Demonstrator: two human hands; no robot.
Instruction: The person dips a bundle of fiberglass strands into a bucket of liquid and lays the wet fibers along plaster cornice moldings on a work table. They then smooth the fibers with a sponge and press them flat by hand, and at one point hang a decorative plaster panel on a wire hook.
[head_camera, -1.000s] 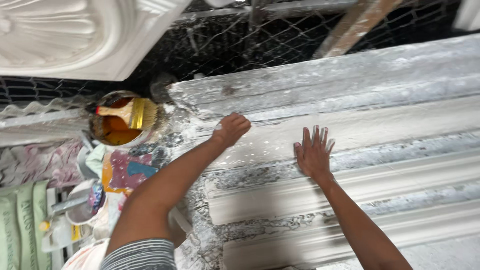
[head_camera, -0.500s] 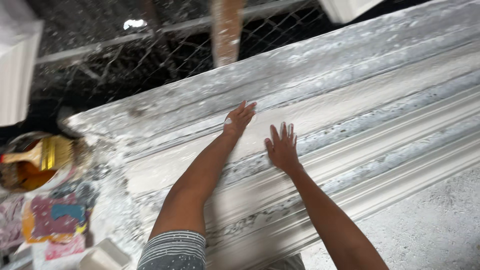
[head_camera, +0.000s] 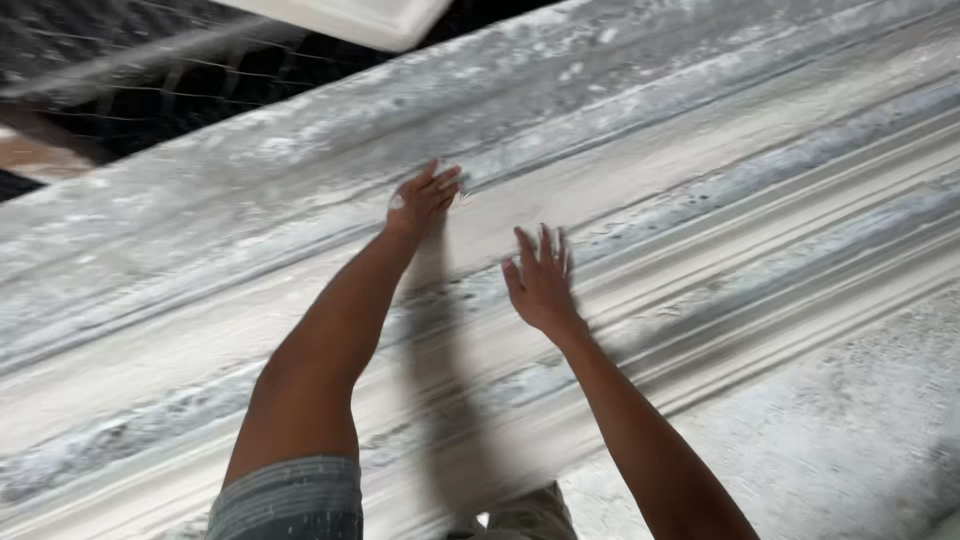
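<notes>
A long white plaster moulding (head_camera: 700, 190) with several ridges and grooves runs across the whole view, dusty and grey in places. My left hand (head_camera: 425, 197) rests on its flat middle band, fingers loosely curled against the surface. My right hand (head_camera: 541, 281) lies flat a little lower and to the right, fingers spread, palm on the plaster. Neither hand holds anything.
A wire mesh (head_camera: 120, 70) with dark space behind it shows at the upper left. The corner of a white plaster panel (head_camera: 360, 18) hangs at the top edge. A rough grey surface (head_camera: 840, 440) lies at the lower right.
The view has swung right along the moulding; the pot with a brush and the clutter at the left have left the picture. Both hands have slid along the plaster, staying flat on it.
</notes>
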